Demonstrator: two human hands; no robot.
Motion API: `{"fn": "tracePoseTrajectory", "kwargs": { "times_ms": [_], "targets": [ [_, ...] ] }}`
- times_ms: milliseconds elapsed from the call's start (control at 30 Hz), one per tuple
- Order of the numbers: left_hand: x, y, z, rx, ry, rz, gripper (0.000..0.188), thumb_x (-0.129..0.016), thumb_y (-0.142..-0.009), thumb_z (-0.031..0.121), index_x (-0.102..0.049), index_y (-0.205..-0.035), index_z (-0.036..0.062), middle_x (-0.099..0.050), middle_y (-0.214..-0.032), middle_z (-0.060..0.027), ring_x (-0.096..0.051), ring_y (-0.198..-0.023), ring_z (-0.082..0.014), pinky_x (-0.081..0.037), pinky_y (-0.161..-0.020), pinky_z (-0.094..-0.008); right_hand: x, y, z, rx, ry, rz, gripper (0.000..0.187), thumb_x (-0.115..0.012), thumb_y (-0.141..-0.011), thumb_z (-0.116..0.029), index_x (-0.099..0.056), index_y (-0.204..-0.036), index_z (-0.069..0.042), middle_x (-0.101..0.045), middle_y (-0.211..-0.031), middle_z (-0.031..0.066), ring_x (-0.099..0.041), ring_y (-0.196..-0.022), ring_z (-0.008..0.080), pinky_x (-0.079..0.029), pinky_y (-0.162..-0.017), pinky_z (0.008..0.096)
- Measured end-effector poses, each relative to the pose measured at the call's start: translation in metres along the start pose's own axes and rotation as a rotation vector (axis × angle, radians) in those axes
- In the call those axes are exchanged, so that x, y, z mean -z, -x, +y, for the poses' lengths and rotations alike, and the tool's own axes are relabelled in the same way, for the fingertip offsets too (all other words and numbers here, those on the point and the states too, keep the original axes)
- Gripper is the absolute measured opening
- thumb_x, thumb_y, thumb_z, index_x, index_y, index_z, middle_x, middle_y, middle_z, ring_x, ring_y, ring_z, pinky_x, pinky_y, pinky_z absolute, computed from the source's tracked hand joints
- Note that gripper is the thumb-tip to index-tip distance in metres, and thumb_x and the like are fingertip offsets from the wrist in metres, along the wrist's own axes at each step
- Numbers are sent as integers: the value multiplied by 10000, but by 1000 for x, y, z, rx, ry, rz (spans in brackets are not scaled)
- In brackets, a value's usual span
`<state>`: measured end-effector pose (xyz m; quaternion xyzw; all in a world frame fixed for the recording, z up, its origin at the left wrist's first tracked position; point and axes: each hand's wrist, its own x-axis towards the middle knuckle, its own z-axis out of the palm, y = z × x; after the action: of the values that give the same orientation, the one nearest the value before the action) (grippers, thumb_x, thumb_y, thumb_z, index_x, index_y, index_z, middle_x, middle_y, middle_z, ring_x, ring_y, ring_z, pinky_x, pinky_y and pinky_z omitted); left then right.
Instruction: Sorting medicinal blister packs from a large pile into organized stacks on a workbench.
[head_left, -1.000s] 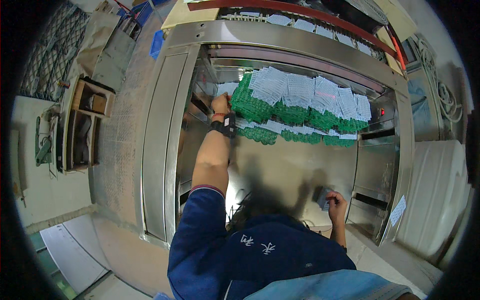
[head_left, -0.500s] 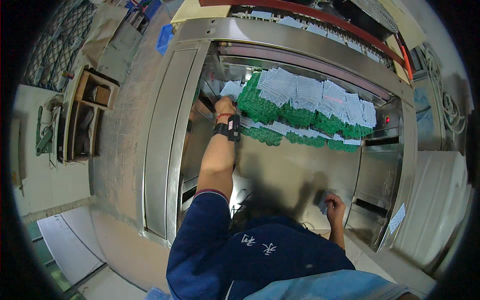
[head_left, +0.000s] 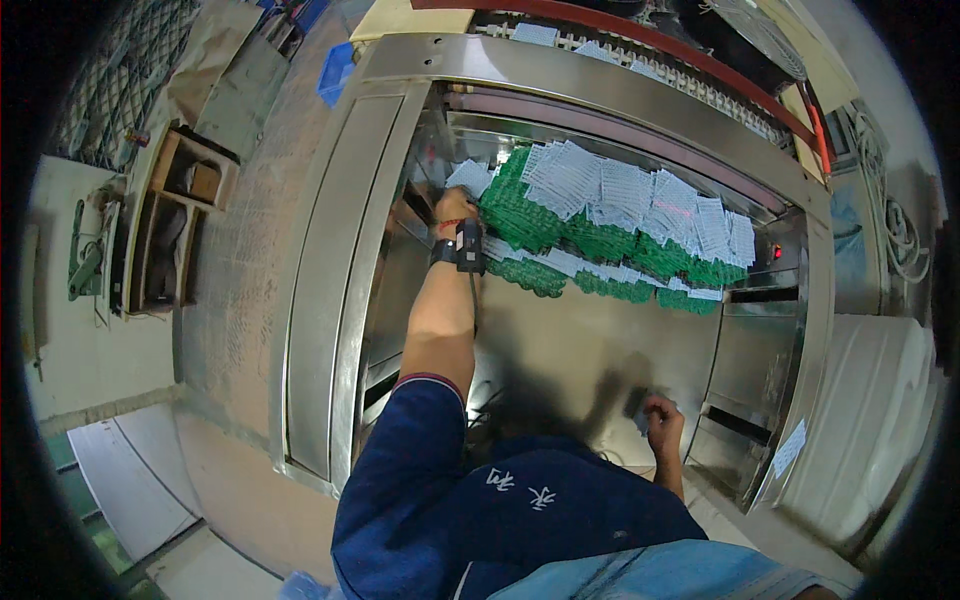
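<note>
Fewer rack cards show than earlier; white cards and green pieces already line the far edge of the desk, left hand near its far-left corner, grip unclear, right hand pinching unpiled cards

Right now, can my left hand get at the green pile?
Probably yes: the left hand is right beside the green pile's left end, with nothing visible blocking it.

Left hand far forward; right hand nearer.
</note>
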<state>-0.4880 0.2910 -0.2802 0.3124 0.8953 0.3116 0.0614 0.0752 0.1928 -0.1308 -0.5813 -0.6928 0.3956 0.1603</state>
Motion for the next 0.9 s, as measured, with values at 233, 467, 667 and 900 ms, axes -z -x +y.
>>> {"fn": "tracePoseTrajectory", "kwargs": {
  "times_ms": [233, 467, 667, 900],
  "targets": [
    [16, 12, 2, 113, 122, 86, 193, -666, -778, 169, -655, -878, 4, -644, -752, -142, -605, -670, -235, -483, -643, -339, -12, -10, -1, 88, 49, -43, 226, -486, -757, 98, -648, -869, -12, -656, -798, 104, -627, -745, 191, -491, -714, 288],
    [87, 100, 23, 213, 679, 565, 177, -610, -860, 121, -555, -796, -34, -557, -699, -74, -493, -598, -156, -429, -571, -316, -18, -15, -42, 131, 156, -112, 263, -481, -723, 95, -652, -890, -14, -658, -811, 121, -639, -752, 205, -503, -722, 298],
    [133, 211, 34, 613, 1661, -43, 165, -562, -905, 75, -524, -745, 89, -482, -677, 33, -452, -611, -69, -388, -562, -228, -66, -31, -73, -3, -352, -332, 228, -577, -807, -19, -615, -1032, -14, -657, -901, 104, -623, -787, 183, -502, -707, 300],
    [139, 315, 49, 675, 1596, -619, 179, -533, -916, 85, -582, -1073, 14, -623, -1014, -65, -623, -853, -162, -530, -736, -322, -147, -34, -122, -287, -774, -545, 211, -588, -889, -127, -599, -1077, -31, -644, -911, 69, -590, -790, 140, -478, -730, 306]
  ]
}}
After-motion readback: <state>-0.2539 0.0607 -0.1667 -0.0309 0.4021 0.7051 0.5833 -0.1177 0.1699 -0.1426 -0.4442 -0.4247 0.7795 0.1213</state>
